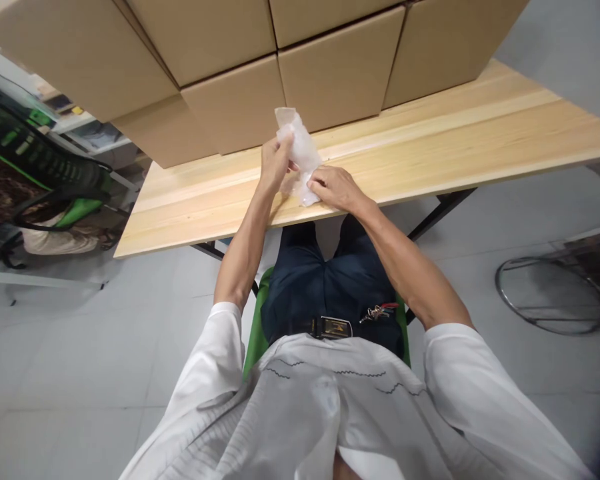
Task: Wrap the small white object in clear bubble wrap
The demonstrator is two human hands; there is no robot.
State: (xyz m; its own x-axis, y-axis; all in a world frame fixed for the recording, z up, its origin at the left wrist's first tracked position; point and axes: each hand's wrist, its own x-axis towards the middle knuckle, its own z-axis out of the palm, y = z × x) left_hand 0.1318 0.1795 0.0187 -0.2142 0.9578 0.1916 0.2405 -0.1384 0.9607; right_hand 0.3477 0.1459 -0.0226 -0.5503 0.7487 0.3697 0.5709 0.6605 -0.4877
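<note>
Sitting at a pale wood-grain worktop (430,150), a person in a white short-sleeved shirt (300,400) and dark blue trousers (325,287) has 2 bare hands on 1 thing. Far left is a black slatted-back chair with green trim (40,147). Next, plain brown cardboard boxes (233,107) are stacked along the worktop's far side, reaching rightward beyond the hands. The left hand (277,160) has its grip pinching a crumpled translucent white plastic packet (304,150) by its left side, towards the far end. The packet is between the 2 hands, over the worktop's front part; whether its underside touches the wood cannot be told. Its long axis slants from the far end, upper left by the boxes, to the near end, lower right by the front edge. The right hand (336,187) is closer to that near end, its curled grip pinching the film there, so the packet extends forward and leftward from it. Far right, well apart, is a round metal frame (555,308).
</note>
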